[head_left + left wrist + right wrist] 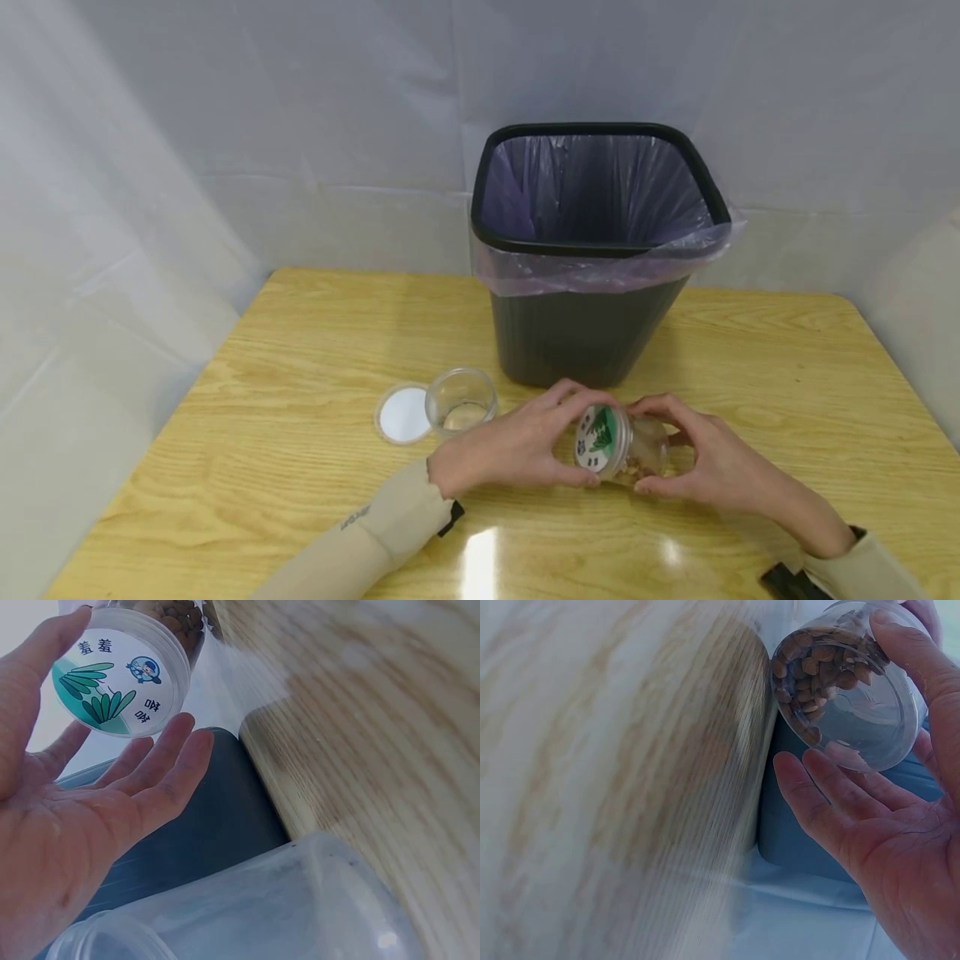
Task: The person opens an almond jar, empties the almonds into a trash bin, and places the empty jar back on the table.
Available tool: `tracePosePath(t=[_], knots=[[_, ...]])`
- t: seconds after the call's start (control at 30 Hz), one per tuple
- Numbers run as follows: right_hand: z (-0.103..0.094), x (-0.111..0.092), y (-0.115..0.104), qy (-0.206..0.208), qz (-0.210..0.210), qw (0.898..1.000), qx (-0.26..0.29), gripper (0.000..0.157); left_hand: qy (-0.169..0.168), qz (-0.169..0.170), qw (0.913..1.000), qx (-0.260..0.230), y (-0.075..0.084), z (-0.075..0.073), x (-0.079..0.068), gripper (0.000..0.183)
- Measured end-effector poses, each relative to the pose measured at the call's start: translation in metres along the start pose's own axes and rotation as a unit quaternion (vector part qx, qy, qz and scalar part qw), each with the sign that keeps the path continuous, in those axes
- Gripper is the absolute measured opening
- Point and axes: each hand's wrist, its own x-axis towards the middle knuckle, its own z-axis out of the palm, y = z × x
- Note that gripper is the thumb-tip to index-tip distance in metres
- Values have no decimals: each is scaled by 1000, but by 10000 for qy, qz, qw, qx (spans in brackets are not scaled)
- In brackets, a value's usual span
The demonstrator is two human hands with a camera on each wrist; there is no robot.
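Both hands hold a clear plastic jar (647, 446), tipped on its side just in front of the bin. Brown nut-like pieces (817, 671) lie along its lower side; their exact kind is unclear. My left hand (521, 442) has its thumb and fingers around the jar's lid (120, 682), which bears a white and green leaf label. Around the jar's base end, my right hand (716, 458) curls its thumb and fingers. A second clear jar (461, 400), lidless, stands behind the left wrist, with a round white lid (404, 414) lying beside it.
A black bin (577, 329) with a translucent purplish liner (570, 271) stands on the wooden table (300, 350), directly behind the hands. Pale sheeting (337, 108) hangs behind and at the sides of the table.
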Motion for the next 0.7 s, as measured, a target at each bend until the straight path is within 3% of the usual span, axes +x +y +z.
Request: tracePosePath(t=[0.7], knots=[[1,0,-1,57,-134,9999,43,72,-150,-191,9997,-44,-2,0,-1,82]])
